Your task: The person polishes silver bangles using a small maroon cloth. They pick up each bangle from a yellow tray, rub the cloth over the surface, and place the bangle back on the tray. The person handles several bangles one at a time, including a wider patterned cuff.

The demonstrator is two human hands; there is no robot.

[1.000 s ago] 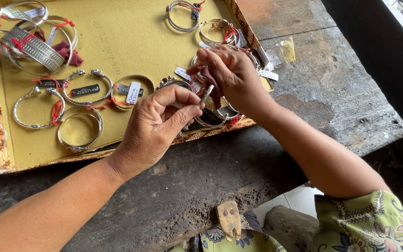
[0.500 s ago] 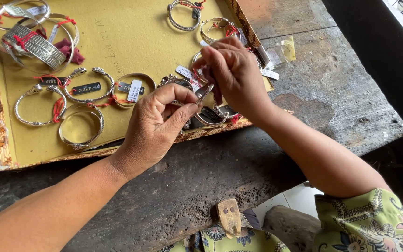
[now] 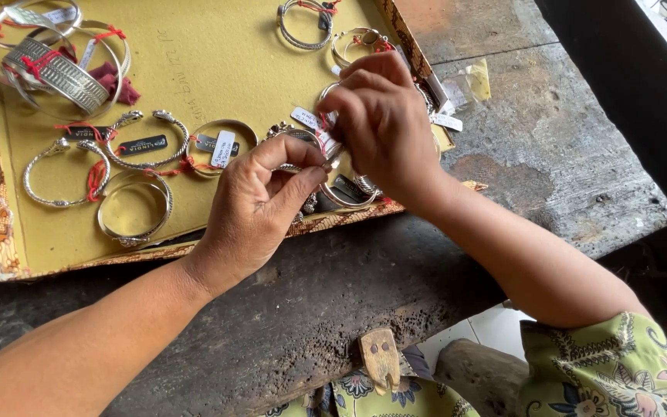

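Note:
My left hand [image 3: 260, 202] pinches a thin silver bangle [image 3: 347, 202] between thumb and forefinger, over the near right corner of a yellow tray [image 3: 218, 62]. My right hand [image 3: 384, 123] is curled just above it, fingertips closed on the red thread and small white tag [image 3: 326, 139] tied to that bangle. The two hands touch at the fingertips. Part of the bangle is hidden under my right palm.
Several more silver bangles with red threads and tags lie on the tray, among them a wide ribbed cuff [image 3: 59, 73] and a plain ring-shaped bangle [image 3: 134, 210]. The tray sits on a rough dark wooden bench [image 3: 550, 154]. A small wooden peg [image 3: 380, 357] juts out at the near edge.
My right hand's fingers have shifted a little on the thread and tag. My left hand keeps the same pinch on the bangle.

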